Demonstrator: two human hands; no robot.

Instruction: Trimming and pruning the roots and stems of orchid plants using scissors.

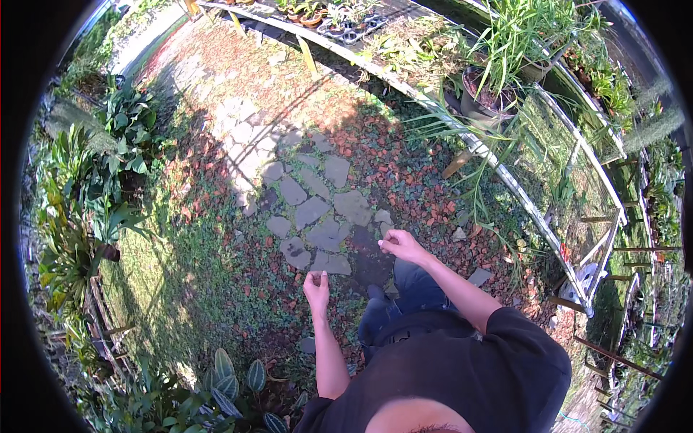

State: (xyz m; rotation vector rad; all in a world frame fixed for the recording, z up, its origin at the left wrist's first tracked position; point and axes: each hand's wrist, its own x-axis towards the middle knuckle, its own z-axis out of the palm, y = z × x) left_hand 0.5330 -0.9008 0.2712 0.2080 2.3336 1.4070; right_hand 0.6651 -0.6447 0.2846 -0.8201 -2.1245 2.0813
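My left hand (pixel 316 287) is held out in front of my body, its fingers curled and the thumb against the index finger. My right hand (pixel 399 243) is raised a little farther forward, curled the same way, with thumb and index finger near each other. I see no object in either hand, though something tiny between the fingertips could not be made out. Below both hands lie flat grey paving stones (pixel 325 233), set in dark soil with small green plants and reddish chips (pixel 433 200) around them.
A long bench with a pale frame rail (pixel 501 170) curves along the right, bearing a dark pot (pixel 479 103) of long-leaved plants and a tray of small pots (pixel 349 32). Leafy plants (pixel 127 122) line the left side. Striped-leaved plants (pixel 227 384) grow at the bottom left.
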